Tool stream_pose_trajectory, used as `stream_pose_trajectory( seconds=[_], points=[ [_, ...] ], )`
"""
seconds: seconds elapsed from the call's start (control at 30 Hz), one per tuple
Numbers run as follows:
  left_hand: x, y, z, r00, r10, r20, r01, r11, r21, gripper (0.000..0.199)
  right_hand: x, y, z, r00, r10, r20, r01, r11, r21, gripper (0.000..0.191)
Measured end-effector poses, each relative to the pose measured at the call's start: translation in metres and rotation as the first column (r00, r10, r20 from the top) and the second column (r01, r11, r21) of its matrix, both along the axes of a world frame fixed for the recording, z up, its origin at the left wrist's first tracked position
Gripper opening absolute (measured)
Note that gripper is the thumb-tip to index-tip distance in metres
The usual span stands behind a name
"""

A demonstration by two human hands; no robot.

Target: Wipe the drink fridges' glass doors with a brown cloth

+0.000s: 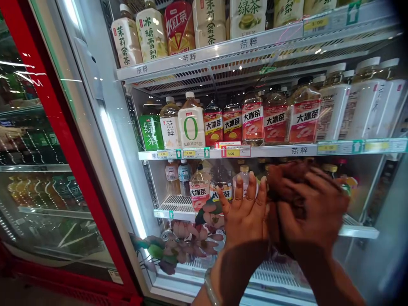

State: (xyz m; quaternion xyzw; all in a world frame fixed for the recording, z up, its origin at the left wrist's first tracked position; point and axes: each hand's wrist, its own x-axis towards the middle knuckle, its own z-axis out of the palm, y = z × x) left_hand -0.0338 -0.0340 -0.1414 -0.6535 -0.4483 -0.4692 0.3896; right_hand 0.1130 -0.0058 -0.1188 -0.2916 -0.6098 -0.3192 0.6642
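Note:
My left hand (pixel 245 216) is stretched out with its fingers spread, and its palm seems to rest on the glass in front of the cooler shelves. A pale bangle (pixel 210 287) circles that wrist. Beside it on the right, my right hand (pixel 314 212) has its fingers bent over a crumpled brown cloth (pixel 283 176) and holds it against the glass. Part of the cloth is hidden by that hand. A pink flower decal (pixel 194 238) with green leaves appears on the glass at the lower left of my left hand.
Several bottles of tea stand on the upper shelf (pixel 219 51) and the middle shelf (pixel 277 150) behind the glass. More bottles are on the lower shelf (pixel 172 214). A red door frame (pixel 73 161) slants down at the left, and a bright light strip (pixel 123 174) runs beside it.

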Motion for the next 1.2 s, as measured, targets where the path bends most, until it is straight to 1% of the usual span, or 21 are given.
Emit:
stream_pose_trajectory(
  seconds=[0.07, 0.13, 0.2, 0.27, 0.33, 0.4, 0.43, 0.53, 0.57, 0.63, 0.7, 0.77, 0.83, 0.87, 0.9, 0.97, 1.07, 1.13, 1.2],
  points=[
    [-0.001, 0.000, 0.001, 1.000, -0.023, 0.003, 0.023, 1.000, 0.001, 0.058, -0.002, 0.000, 0.000, 0.995, 0.028, 0.099, -0.030, 0.999, 0.026, 0.040],
    [0.000, 0.000, 0.001, 0.999, -0.032, 0.018, 0.032, 0.999, 0.008, 0.060, 0.009, 0.003, 0.000, 0.993, 0.016, 0.117, -0.018, 1.000, 0.019, 0.039],
    [0.001, 0.000, 0.002, 0.999, -0.035, 0.033, 0.035, 0.999, 0.011, 0.065, 0.031, 0.009, 0.000, 0.999, -0.029, 0.027, 0.028, 0.999, 0.032, 0.039],
    [0.003, 0.000, 0.002, 0.998, -0.047, 0.040, 0.047, 0.999, 0.007, 0.067, 0.052, 0.016, -0.003, 0.989, -0.068, -0.133, 0.074, 0.996, 0.043, 0.041],
    [0.005, -0.001, 0.003, 0.997, -0.059, 0.049, 0.059, 0.998, 0.005, 0.068, 0.062, 0.020, -0.008, 0.967, -0.062, -0.248, 0.084, 0.993, 0.078, 0.041],
    [0.009, -0.003, 0.003, 0.996, -0.066, 0.058, 0.066, 0.998, -0.005, 0.067, 0.056, 0.018, -0.011, 0.967, -0.040, -0.252, 0.062, 0.995, 0.076, 0.039],
    [0.011, -0.003, 0.003, 0.996, -0.071, 0.049, 0.072, 0.997, -0.020, 0.066, 0.048, 0.015, -0.012, 0.975, -0.029, -0.220, 0.047, 0.996, 0.079, 0.037],
    [0.017, -0.005, 0.003, 0.994, -0.104, -0.016, 0.103, 0.993, -0.066, 0.062, 0.023, 0.003, -0.010, 0.999, -0.002, -0.055, 0.003, 1.000, 0.027, 0.031],
    [0.019, -0.005, 0.002, 0.993, -0.113, -0.026, 0.111, 0.991, -0.071, 0.061, 0.020, 0.001, -0.009, 1.000, 0.004, 0.001, -0.004, 1.000, 0.020, 0.029],
    [0.022, -0.005, 0.001, 0.993, -0.118, -0.020, 0.116, 0.991, -0.071, 0.061, 0.027, 0.000, -0.005, 0.998, 0.013, 0.069, -0.013, 1.000, 0.005, 0.028],
    [0.023, -0.004, 0.000, 0.994, -0.108, -0.011, 0.107, 0.992, -0.069, 0.063, 0.047, 0.006, -0.003, 0.999, -0.001, 0.051, -0.001, 1.000, 0.030, 0.029],
    [0.025, -0.004, -0.001, 0.996, -0.091, -0.007, 0.091, 0.993, -0.075, 0.065, 0.067, 0.014, -0.005, 0.997, -0.030, -0.077, 0.034, 0.998, 0.045, 0.031],
    [0.026, -0.003, -0.003, 0.997, -0.079, 0.009, 0.080, 0.994, -0.074, 0.066, 0.077, 0.019, -0.010, 0.976, -0.051, -0.212, 0.062, 0.997, 0.045, 0.033],
    [0.028, -0.003, -0.003, 0.997, -0.079, 0.022, 0.080, 0.994, -0.070, 0.065, 0.075, 0.019, -0.012, 0.969, -0.049, -0.244, 0.063, 0.997, 0.050, 0.034],
    [0.029, -0.002, -0.004, 0.996, -0.081, 0.032, 0.083, 0.994, -0.065, 0.064, 0.070, 0.018, -0.013, 0.969, -0.037, -0.245, 0.054, 0.997, 0.063, 0.034],
    [0.032, -0.001, -0.004, 0.995, -0.084, 0.051, 0.086, 0.995, -0.051, 0.061, 0.051, 0.011, -0.014, 0.986, -0.010, -0.167, 0.024, 0.997, 0.079, 0.032],
    [0.037, 0.001, -0.003, 0.995, -0.075, 0.062, 0.077, 0.996, -0.041, 0.059, 0.029, -0.001, -0.009, 1.000, 0.012, -0.027, -0.012, 1.000, 0.006, 0.026],
    [0.039, 0.001, -0.002, 0.996, -0.063, 0.058, 0.065, 0.997, -0.034, 0.061, 0.032, -0.003, -0.004, 0.999, 0.012, 0.041, -0.011, 0.999, -0.032, 0.025],
    [0.040, 0.001, -0.001, 0.997, -0.049, 0.058, 0.051, 0.998, -0.025, 0.064, 0.048, 0.001, -0.002, 1.000, -0.007, 0.026, 0.008, 1.000, -0.012, 0.029]
  ],
)
